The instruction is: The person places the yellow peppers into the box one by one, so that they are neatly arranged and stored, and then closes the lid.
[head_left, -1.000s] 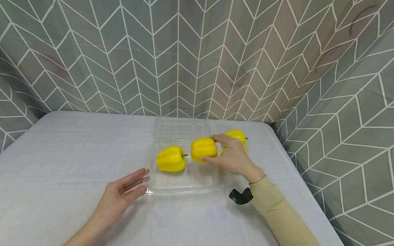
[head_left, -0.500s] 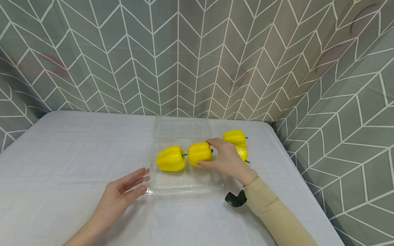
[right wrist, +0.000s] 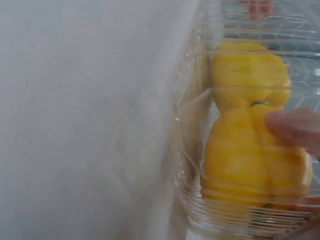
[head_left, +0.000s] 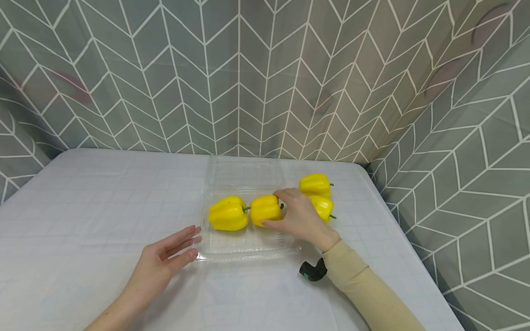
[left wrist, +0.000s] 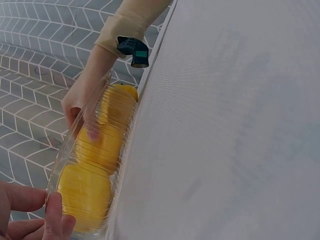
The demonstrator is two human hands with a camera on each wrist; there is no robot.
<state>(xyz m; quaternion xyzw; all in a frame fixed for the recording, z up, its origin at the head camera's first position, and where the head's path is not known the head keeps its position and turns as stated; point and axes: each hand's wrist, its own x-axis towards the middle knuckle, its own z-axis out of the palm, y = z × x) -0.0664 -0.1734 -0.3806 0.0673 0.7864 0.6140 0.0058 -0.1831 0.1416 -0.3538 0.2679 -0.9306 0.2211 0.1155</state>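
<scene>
My right hand (head_left: pixel 302 216) holds a yellow bell pepper (head_left: pixel 265 209) between thumb and fingers, low inside a clear plastic container (head_left: pixel 248 255). In the right wrist view, the thumb (right wrist: pixel 292 127) lies against this pepper (right wrist: pixel 240 155) behind the ribbed clear wall. Another yellow bell pepper (head_left: pixel 227 214) sits just left of the held one, its green stem reaching toward it. My left hand (head_left: pixel 163 259) touches the container's front left edge with extended fingers and thumb; the left wrist view shows fingertips (left wrist: pixel 52 207) at the rim.
Two more yellow bell peppers, a rear one (head_left: pixel 315 185) and a nearer one (head_left: pixel 323 207), lie right of the container. The container's clear lid (head_left: pixel 246 174) is folded back toward the patterned curtain (head_left: pixel 248 92). A white cloth covers the table (head_left: pixel 103 193).
My right hand has moved left and down with the bell pepper, bringing it beside the other one in the container. My left hand has stayed at the container's edge.
</scene>
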